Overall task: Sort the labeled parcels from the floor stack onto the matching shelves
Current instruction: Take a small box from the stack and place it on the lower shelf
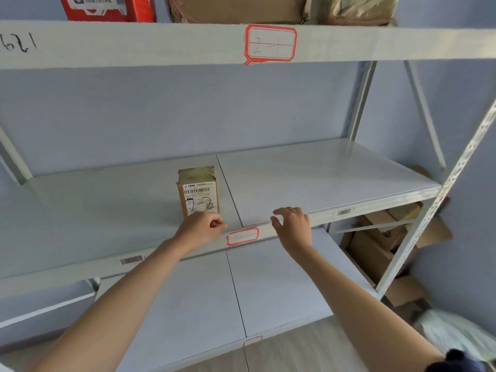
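A small brown parcel [198,190] stands upright on the middle shelf [322,178], its white shipping label facing me with "2-2" handwritten on it. My left hand [200,225] is just in front of the parcel's lower edge, fingers curled, holding nothing that I can see. My right hand [292,224] hovers at the shelf's front edge to the right of the parcel, fingers loosely bent and apart from it. A red-bordered tag [243,236] sits on that shelf's front rail between my hands. The rail above carries a red-bordered tag [271,44] reading "2-1".
The top shelf holds a red box [107,6] and taped brown parcels [239,8]. A lower shelf [268,285] lies beneath my arms. Cardboard boxes [381,237] are piled behind the rack at right, beside a perforated upright post [440,191]. A white plastic bag [456,334] lies on the floor.
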